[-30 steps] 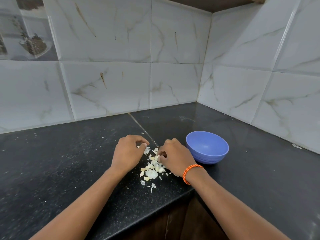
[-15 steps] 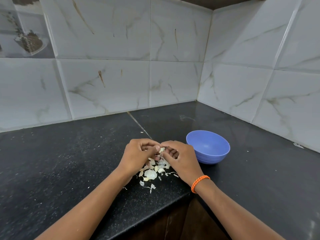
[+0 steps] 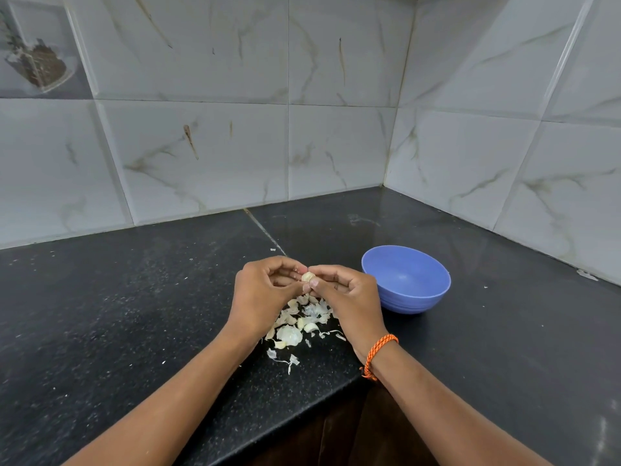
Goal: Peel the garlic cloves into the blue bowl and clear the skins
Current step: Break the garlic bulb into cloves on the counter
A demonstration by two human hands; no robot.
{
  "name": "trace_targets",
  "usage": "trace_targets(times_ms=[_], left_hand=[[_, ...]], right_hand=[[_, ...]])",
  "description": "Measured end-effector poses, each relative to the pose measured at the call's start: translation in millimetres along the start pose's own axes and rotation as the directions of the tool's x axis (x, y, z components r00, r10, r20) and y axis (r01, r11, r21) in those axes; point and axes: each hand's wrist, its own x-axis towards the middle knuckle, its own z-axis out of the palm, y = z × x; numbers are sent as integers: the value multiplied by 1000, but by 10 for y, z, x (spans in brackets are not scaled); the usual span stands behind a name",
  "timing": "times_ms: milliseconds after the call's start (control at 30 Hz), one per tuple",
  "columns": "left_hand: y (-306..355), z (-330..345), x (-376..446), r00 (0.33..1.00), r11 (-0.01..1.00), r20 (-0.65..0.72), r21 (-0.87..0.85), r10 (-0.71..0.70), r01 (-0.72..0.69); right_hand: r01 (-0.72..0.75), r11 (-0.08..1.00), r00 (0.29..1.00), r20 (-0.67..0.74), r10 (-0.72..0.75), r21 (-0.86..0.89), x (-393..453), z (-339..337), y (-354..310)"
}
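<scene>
— One clove (image 3: 307, 276) is now pinched between both hands, lifted above the pile (image 3: 302, 322); a second ago it was being picked from the counter (image 3: 134, 314).
— How is it gripped?
— In the head view, it is held by the fingertips of the left hand (image 3: 260, 294) and the right hand (image 3: 349, 297), just beside the bowl (image 3: 406, 280).
— And the task?
— Peeling of this clove seems to have been started. No cloves can be seen in the bowl; skins are left scattered below the hands.
</scene>
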Motion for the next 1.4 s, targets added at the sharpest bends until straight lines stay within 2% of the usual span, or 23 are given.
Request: trace_targets(times_ms=[200,433,600,733,900,1133,1400], left_hand=[[-16,51,-3,1000,993,-9,114,25,-24],[-30,49,-12,999,989,-32,148,28,-23],[-25,28,-18,998,967,-46,252,48,-35],[-57,-45,-9,999,952,-28,306,27,-17],[-40,-39,-29,999,965,39,261,24,-33],[-37,-77,-12,998,996,62,85,0,-5],[-103,-57,8,996,1000,92,1,-10,10]], right_hand=[[-32,999,999,-30,32,10,11,-14,19],[-43,999,999,-8,43,-15,4,-16,51],[2,992,1000,-27,-5,-124,0,15,52],[51,953,998,-17,-59,-300,10,34,98],[85,927,995,-23,-101,-365,2,34,103],[72,958,996,-25,-82,-276,2,28,81],[78,978,997,-6,-81,-194,-9,39,56]])
